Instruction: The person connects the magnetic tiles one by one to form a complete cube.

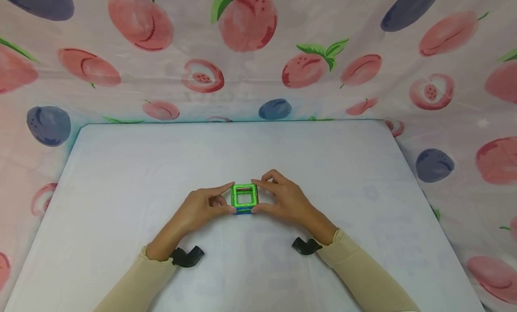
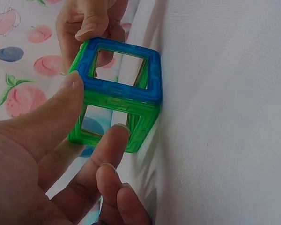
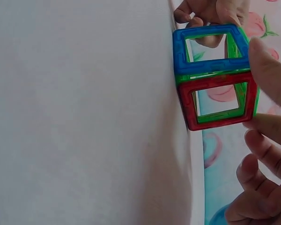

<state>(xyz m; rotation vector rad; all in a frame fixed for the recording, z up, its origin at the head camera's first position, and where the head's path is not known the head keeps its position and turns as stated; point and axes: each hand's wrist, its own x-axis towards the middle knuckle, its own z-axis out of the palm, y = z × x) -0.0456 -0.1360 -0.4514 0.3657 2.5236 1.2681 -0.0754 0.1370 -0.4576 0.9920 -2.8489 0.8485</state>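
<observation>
A small cube built from magnetic frame tiles stands on the white table between both hands. Its top tile is green, the near side is a blue tile, and a red tile forms the right side. Green covers the left side, as the left wrist view shows. My left hand pinches the cube's left edges, thumb at the near top corner and index finger at the far one. From the other side my right hand holds it the same way, thumb near and index finger far. The cube's underside is hidden.
The white tabletop spreads around the hands, its far edge meeting a fruit-patterned cloth that also hangs at both sides. Black curved pieces stick out at both wrists, by the beige sleeves.
</observation>
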